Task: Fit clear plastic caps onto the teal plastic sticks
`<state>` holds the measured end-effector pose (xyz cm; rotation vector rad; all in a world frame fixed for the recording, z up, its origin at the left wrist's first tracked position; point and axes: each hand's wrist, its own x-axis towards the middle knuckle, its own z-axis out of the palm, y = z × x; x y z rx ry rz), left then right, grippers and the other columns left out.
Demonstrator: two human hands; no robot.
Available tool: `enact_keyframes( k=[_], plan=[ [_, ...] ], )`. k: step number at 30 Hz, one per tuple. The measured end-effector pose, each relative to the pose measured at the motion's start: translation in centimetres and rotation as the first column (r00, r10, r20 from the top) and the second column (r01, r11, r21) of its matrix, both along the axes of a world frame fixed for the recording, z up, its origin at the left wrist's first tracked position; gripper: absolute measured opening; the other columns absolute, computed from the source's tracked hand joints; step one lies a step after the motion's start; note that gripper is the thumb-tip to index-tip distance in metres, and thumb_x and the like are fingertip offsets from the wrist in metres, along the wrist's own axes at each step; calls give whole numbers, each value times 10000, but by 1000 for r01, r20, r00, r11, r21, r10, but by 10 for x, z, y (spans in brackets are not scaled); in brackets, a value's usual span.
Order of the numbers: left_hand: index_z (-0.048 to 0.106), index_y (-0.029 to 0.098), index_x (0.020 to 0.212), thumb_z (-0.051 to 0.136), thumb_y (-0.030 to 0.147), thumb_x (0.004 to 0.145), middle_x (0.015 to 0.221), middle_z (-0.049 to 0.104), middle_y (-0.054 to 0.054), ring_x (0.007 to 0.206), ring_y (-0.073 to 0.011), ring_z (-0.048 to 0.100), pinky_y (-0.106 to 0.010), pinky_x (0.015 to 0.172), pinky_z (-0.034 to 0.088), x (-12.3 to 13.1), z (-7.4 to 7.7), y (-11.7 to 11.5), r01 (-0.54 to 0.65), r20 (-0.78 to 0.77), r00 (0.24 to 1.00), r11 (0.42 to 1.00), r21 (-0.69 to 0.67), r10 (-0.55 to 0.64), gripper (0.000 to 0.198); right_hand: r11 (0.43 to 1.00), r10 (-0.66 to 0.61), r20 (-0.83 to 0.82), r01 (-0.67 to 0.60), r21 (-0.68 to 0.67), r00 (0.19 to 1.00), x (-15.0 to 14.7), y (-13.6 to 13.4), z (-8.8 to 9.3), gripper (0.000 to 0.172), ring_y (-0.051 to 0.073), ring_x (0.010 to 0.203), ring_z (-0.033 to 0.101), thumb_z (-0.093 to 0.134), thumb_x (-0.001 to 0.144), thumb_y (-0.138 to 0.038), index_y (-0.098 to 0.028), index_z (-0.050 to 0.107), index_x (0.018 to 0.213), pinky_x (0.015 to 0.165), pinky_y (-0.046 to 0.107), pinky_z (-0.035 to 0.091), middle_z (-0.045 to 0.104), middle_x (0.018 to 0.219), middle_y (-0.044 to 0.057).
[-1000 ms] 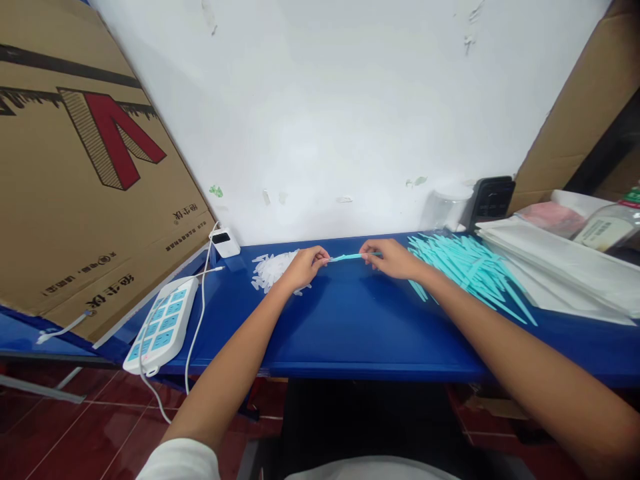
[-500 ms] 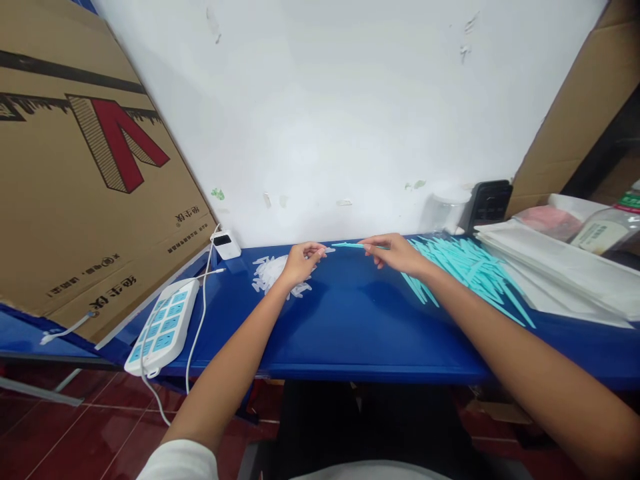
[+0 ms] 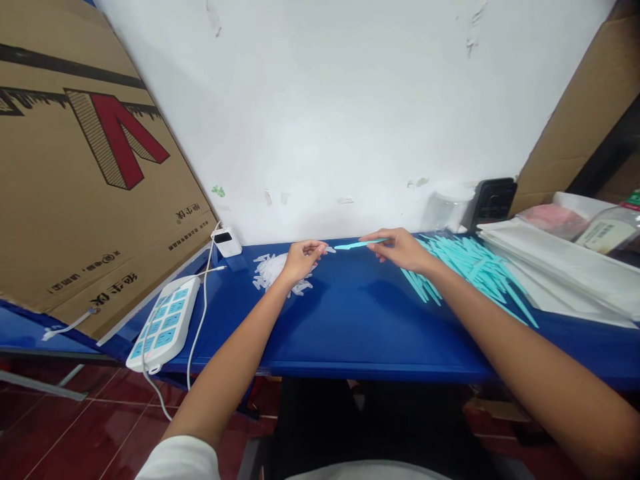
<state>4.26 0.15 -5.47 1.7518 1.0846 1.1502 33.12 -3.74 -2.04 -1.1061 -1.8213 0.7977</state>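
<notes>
My right hand [image 3: 397, 249] pinches a thin turquoise plastic stick [image 3: 354, 245] by one end, its tip pointing left just above the blue table [image 3: 350, 327]. My left hand [image 3: 303, 259] is closed in a pinch on a small clear plastic cap [image 3: 329, 250], a short gap from the stick's tip. Under and behind the left hand lies a pile of clear caps [image 3: 270, 273]. To the right of my right hand spreads a heap of turquoise sticks [image 3: 467, 267].
A white power strip [image 3: 164, 323] with cables lies at the table's left end, with a small white charger [image 3: 227, 242] by the wall. Cardboard [image 3: 85, 167] leans on the left. At the right stand a stack of white bags [image 3: 565, 267], a black device [image 3: 493, 199] and a clear jar [image 3: 447, 208].
The stick and the cap were joined between both hands a second ago; now they are apart, the right hand holding the stick slightly higher and the left hand keeping the cap.
</notes>
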Motion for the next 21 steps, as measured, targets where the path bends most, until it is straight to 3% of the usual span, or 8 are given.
enact_keyframes(
  k=[7, 13, 21],
  plan=[
    [783, 137, 1067, 778, 579, 792, 991, 775, -135, 786, -176, 660, -270, 643, 517, 4, 1, -4, 9, 52, 999, 999, -36, -8, 521, 1000, 6, 3, -6, -7, 1000, -3, -2, 0, 345, 126, 641, 632, 747, 857, -398, -173, 812, 1110, 529, 262, 574, 743, 1097, 121],
    [797, 130, 1037, 833, 523, 755, 950, 782, -127, 725, -151, 632, -271, 631, 499, 12, 3, -11, 24, 151, 989, 996, -81, -12, 485, 999, -1, -30, 0, -50, 1000, -7, 0, -6, 412, 144, 643, 651, 783, 824, -436, -160, 807, 1129, 560, 275, 575, 760, 940, 98],
    [801, 119, 1006, 890, 472, 702, 925, 786, -134, 720, -150, 651, -309, 700, 526, 17, -3, -15, 24, 289, 957, 990, -141, 18, 474, 1000, 21, -109, -19, 15, 994, -14, -1, -16, 454, 165, 670, 689, 798, 799, -509, -171, 819, 1101, 612, 303, 595, 770, 924, 92]
  ],
)
